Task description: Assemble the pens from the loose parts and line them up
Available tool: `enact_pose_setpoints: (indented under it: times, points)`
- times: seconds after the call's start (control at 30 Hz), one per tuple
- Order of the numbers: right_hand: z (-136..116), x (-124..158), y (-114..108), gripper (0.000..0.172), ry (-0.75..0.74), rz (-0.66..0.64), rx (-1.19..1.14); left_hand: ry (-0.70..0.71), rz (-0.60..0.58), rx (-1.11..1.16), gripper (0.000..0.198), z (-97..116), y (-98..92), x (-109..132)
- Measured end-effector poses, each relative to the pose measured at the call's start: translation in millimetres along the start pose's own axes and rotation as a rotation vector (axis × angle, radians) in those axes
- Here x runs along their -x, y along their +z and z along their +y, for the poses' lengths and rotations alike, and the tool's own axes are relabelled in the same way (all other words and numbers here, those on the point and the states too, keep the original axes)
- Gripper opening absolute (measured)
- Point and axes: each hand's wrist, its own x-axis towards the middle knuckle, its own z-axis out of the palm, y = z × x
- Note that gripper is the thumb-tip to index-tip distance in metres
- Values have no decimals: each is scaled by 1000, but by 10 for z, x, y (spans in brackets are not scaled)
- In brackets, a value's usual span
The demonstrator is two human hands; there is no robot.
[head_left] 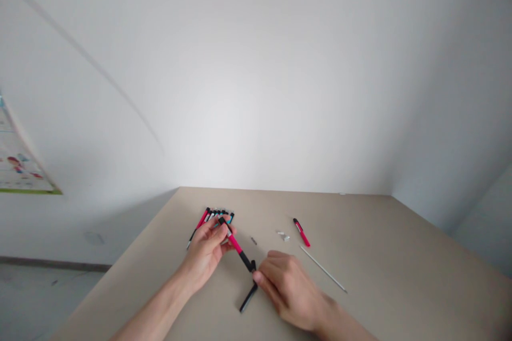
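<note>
My left hand point(208, 248) is closed around the upper part of a pink and black pen point(236, 244), which slants down to the right. At the pen's black lower end, my right hand point(286, 285) is closed, thumb and forefinger pinched. Its fingers hide exactly what they grip there. Just below the pinch is a slim black piece point(248, 298); whether it lies on the table or is held by the right hand I cannot tell. Partly behind my left hand lies a row of several pens point(202, 218), with pink, black and teal parts.
On the beige table point(372, 245) lie a pink part with a black end point(301, 233), a thin white refill point(323, 268), some small white pieces point(284, 236) and a tiny dark piece point(254, 241). A white wall point(272, 90) stands behind the table's far edge.
</note>
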Motion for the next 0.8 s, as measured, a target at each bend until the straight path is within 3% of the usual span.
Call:
enact_pose_setpoints:
  times: [0.13, 0.33, 0.53, 0.63, 0.8]
  points:
    - [-12, 16, -48, 38, 77, -34, -58, 64, 7, -33, 48, 32, -14, -3]
    - [-6, 42, -57, 30, 150, -26, -142, 75, -26, -86, 40, 15, -21, 19]
    - [12, 30, 44, 44, 156, 23, -21, 52, -70, -119, 42, -19, 10, 51]
    - [33, 36, 29, 44, 174, 35, -28, 99, 2, -104, 47, 27, 6, 27]
    - [120, 68, -56, 43, 262, 72, -31, 270, 251, -14, 46, 221, -128, -106]
